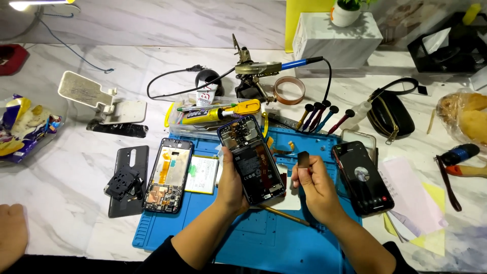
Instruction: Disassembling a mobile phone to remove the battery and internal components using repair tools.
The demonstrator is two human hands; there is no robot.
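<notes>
I have the opened phone [251, 160] in my left hand [231, 185], its back cover off so the battery and boards face me. My fingers are wrapped along its left edge, clamped on it, and it is held tilted above the blue work mat [203, 223]. My right hand [314, 185] is just beside it, thumb and forefinger pinched together on a small dark flat piece [303, 159] that stands upright above my knuckles, close to the phone's right edge but not touching it.

Under my wrists a thin wooden-handled tool [284, 215] lies slantwise on the mat. To the left on the mat sit a loose battery pack [202, 174] and a second stripped phone frame [169, 175], and beyond them, off the mat, a dark back cover [127, 177] with black parts lying on it. On my right lies a whole phone [362, 177] with its screen lit, beside loose paper sheets [413, 203].

Behind the opened phone a clear tray [203, 129] holds a yellow glue tube [223, 112]. A row of screwdrivers [319, 115] stands near the mat's far edge, with a soldering iron on its stand [264, 67] and a roll of tape [289, 90] farther back. A black pouch [390, 114] lies to the far right. Another person's hand [11, 228] rests at the table's left edge, well apart from mine.
</notes>
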